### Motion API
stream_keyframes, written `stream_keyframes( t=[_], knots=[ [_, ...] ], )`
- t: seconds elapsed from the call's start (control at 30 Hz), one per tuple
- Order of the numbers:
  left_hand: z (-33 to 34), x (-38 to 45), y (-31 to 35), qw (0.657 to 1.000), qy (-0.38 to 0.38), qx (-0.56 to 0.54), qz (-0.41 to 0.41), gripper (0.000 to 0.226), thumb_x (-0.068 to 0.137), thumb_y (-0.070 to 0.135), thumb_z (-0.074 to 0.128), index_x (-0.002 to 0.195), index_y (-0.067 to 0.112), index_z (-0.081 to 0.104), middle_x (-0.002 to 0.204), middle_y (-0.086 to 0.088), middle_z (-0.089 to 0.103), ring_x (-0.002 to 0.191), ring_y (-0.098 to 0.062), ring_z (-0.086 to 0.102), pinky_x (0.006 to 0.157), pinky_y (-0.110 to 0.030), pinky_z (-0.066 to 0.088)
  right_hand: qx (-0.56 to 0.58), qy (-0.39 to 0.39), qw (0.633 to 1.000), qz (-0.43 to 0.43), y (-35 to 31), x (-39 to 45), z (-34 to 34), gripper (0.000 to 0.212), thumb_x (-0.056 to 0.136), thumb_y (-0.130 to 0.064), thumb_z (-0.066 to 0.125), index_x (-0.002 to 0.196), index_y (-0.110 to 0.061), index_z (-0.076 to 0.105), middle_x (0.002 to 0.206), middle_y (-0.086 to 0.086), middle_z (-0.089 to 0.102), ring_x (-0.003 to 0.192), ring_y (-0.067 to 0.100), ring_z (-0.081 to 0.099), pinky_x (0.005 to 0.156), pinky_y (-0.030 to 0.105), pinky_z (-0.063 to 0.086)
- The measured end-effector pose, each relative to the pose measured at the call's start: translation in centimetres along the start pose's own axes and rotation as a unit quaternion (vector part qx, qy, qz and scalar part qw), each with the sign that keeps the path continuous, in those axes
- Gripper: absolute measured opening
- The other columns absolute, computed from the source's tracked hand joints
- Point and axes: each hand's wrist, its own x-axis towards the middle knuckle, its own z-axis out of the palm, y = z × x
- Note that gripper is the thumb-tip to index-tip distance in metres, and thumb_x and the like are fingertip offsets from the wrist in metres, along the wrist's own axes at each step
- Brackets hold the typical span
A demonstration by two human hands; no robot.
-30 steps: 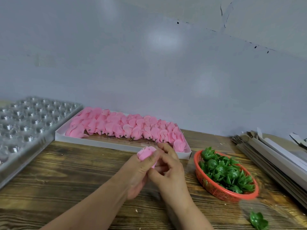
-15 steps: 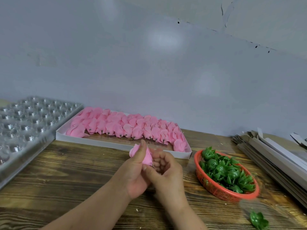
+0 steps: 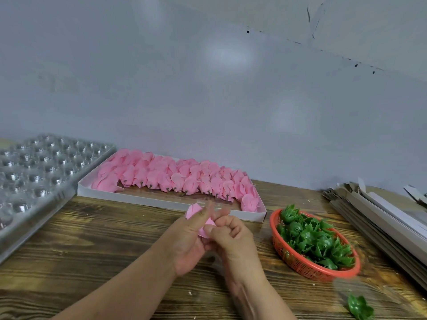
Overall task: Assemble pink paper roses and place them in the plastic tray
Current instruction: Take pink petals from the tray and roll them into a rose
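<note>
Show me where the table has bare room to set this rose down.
Bare wood lies left of the left hand, between the white box and the clear plastic tray, and along the near edge. The right is crowded: the red basket, a loose green piece and stacked cardboard.

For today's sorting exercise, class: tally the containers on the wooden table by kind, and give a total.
Clear plastic tray with round cavities: 1
Shallow white cardboard box holding pink paper petals: 1
Red plastic mesh basket holding green plastic calyxes: 1
Total: 3
</note>
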Motion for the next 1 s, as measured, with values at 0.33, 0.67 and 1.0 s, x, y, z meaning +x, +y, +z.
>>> stream_keyframes(
  t=[0.33, 0.67, 1.0],
  knots=[
    [0.45, -0.05, -0.02, 0.997, 0.069, -0.043, -0.007, 0.028, 0.067, 0.041, 0.069, 0.059, 0.015, 0.060, 0.065, -0.008, 0.063, 0.061, -0.020, 0.063, 0.070, -0.037, 0.053, -0.305, 0.025, 0.935, -0.178, 0.21, -0.43, 0.04, 0.013, 0.069, -0.011, 0.070, 0.075, -0.012, 0.058, 0.058, -0.003, 0.054, 0.055, 0.008, 0.045, 0.055, 0.030, 0.041],
    [0.24, -0.38, 0.24, 0.997, 0.019, 0.077, 0.001, 0.032, 0.062, 0.050, 0.069, 0.061, 0.018, 0.075, 0.097, -0.001, 0.075, 0.057, -0.013, 0.050, 0.058, -0.027, 0.037, 0.021, -0.029, 0.998, 0.048, -0.07, -0.09, 0.18, 0.017, 0.070, 0.006, 0.070, 0.077, 0.000, 0.056, 0.055, 0.008, 0.057, 0.047, 0.013, 0.052, 0.048, 0.022, 0.046],
    [0.95, -0.13, -0.36, 0.997, 0.079, -0.013, -0.002, 0.042, 0.066, 0.041, 0.067, 0.086, 0.005, 0.075, 0.100, -0.010, 0.074, 0.081, -0.023, 0.071, 0.078, -0.039, 0.056, -0.377, 0.047, 0.900, -0.215, 0.68, -0.44, 0.13, 0.023, 0.070, -0.034, 0.067, 0.084, -0.016, 0.067, 0.062, -0.006, 0.062, 0.056, 0.007, 0.055, 0.056, 0.031, 0.048]
  ],
)
